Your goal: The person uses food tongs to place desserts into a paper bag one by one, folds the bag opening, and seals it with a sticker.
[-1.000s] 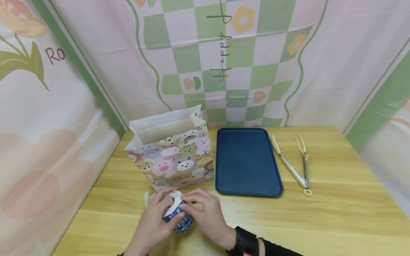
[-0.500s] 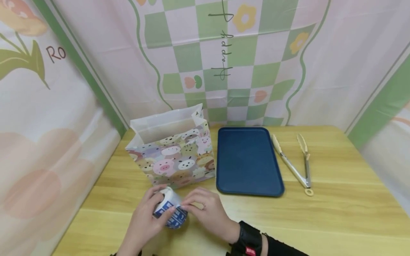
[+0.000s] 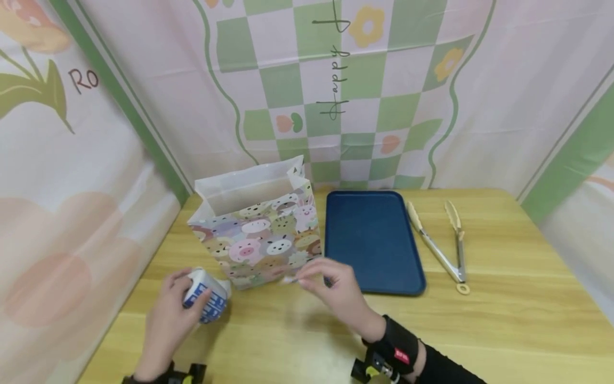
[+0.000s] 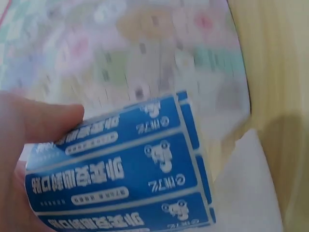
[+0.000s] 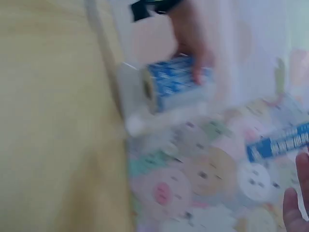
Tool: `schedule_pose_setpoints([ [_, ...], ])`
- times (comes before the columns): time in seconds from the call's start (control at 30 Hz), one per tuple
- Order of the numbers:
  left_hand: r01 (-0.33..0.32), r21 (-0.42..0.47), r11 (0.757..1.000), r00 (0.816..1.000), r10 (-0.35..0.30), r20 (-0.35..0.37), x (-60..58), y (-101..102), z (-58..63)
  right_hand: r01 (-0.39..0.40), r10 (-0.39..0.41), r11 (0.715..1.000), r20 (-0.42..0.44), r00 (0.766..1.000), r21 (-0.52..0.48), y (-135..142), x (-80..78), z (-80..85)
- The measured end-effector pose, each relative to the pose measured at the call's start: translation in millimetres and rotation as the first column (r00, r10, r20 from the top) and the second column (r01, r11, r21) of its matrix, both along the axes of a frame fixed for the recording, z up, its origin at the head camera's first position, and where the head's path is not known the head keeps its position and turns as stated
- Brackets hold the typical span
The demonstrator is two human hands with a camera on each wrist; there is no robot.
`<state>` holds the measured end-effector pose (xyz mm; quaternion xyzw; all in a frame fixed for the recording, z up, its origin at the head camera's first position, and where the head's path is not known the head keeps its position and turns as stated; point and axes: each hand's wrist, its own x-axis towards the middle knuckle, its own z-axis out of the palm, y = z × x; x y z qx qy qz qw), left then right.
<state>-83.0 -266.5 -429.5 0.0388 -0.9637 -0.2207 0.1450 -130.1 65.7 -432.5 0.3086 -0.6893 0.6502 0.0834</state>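
A roll of blue-and-white sticker labels (image 3: 214, 305) is gripped by my left hand (image 3: 168, 317) at the table's front left, thumb over the printed side. In the left wrist view the roll (image 4: 113, 169) shows rows of scooter pictures and white lettering. A loose white backing strip (image 4: 251, 191) trails from it. My right hand (image 3: 342, 296) pinches a single small sticker (image 3: 290, 279) just in front of the paper bag (image 3: 268, 248). This sticker (image 5: 277, 143) appears as a blue strip with white print in the right wrist view, where the right fingertips (image 5: 303, 176) are partly cut off.
The paper bag, printed with cartoon animals, stands upright with its top open. To its right lies a dark blue tray (image 3: 371, 240), partly behind my right hand. Metal tongs (image 3: 443, 261) with cream tips lie spread further right. Patterned cloth (image 3: 316, 80) hangs behind the wooden table (image 3: 508, 298).
The hands have parted: the left moved left with the roll, the right moved right and up. One sticker came off the roll and is now between my right fingers.
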Motion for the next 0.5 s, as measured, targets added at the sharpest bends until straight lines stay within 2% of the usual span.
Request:
schedule_pose_setpoints([
  [0.13, -0.046, -0.019, 0.999, 0.998, 0.046, 0.034, -25.1, -28, -5.8, 0.117, -0.104, 0.985, 0.100, 0.989, -0.130, 18, -17.2, 17.8],
  [0.23, -0.083, -0.034, 0.996, 0.994, 0.086, 0.072, -47.3, -42, -15.3, 0.222, -0.191, 0.948, 0.149, 0.970, -0.229, 28, -34.9, 30.4],
  [0.3, -0.103, -0.051, 0.993, 0.992, 0.107, 0.068, -61.4, -46, -23.6, 0.290, -0.251, 0.919, 0.169, 0.953, -0.268, 32, -48.4, 38.7],
  [0.4, -0.123, -0.101, 0.987, 0.991, 0.126, 0.033, -77.4, -50, -37.8, 0.355, -0.311, 0.896, 0.193, 0.931, -0.268, 36, -67.6, 50.2],
  [0.5, -0.149, -0.144, 0.978, 0.989, 0.147, -0.024, -85.4, -51, -45.6, 0.356, -0.313, 0.908, 0.209, 0.927, -0.221, 37, -85.0, 60.4],
])
